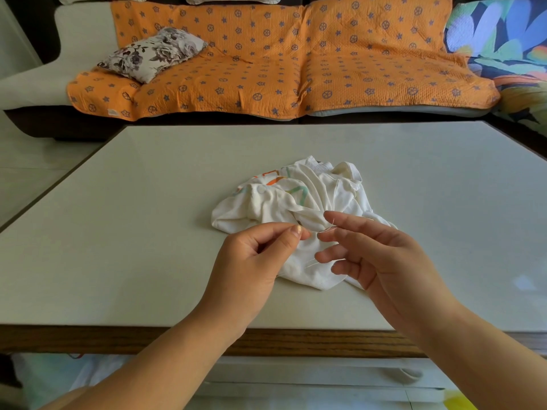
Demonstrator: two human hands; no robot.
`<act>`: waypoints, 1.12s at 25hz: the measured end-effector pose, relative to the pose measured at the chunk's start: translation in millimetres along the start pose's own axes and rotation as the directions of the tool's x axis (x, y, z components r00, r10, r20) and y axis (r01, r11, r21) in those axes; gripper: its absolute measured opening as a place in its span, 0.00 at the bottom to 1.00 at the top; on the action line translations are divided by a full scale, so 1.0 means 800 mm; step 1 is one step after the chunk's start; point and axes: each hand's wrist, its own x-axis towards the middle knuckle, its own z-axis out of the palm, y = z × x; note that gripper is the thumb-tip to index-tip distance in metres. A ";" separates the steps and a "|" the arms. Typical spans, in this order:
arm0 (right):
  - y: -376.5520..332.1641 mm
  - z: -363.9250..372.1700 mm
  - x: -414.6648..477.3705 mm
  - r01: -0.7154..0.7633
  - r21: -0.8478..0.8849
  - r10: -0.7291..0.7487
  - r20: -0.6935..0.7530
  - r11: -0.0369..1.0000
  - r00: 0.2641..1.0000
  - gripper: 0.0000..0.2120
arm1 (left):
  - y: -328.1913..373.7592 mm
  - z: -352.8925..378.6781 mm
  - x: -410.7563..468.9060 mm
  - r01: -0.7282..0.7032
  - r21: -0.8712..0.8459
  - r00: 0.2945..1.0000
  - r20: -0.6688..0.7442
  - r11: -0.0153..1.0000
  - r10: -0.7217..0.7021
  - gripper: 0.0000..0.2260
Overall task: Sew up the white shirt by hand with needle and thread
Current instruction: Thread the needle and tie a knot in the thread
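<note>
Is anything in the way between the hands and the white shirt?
No, nothing visible. The left hand pinches what looks like the needle right at the white shirt, and the right hand hovers open over it, thread across its fingers.

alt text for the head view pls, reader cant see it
The left hand pinches what looks like a needle and the right hand, fingers spread, has thin thread across them, both over a crumpled white shirt on a pale table. An orange-covered sofa stands behind.

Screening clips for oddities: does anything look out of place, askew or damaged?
Nothing spilled or damaged. The white shirt lies crumpled in a heap on the table, not flat; the left hand pinches the thread.
</note>
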 end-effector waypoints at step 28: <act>-0.001 -0.003 0.000 0.045 -0.100 -0.051 -0.054 0.994 0.997 0.12 | -0.002 0.001 0.000 0.008 -0.014 0.999 0.054 1.000 -0.008 0.08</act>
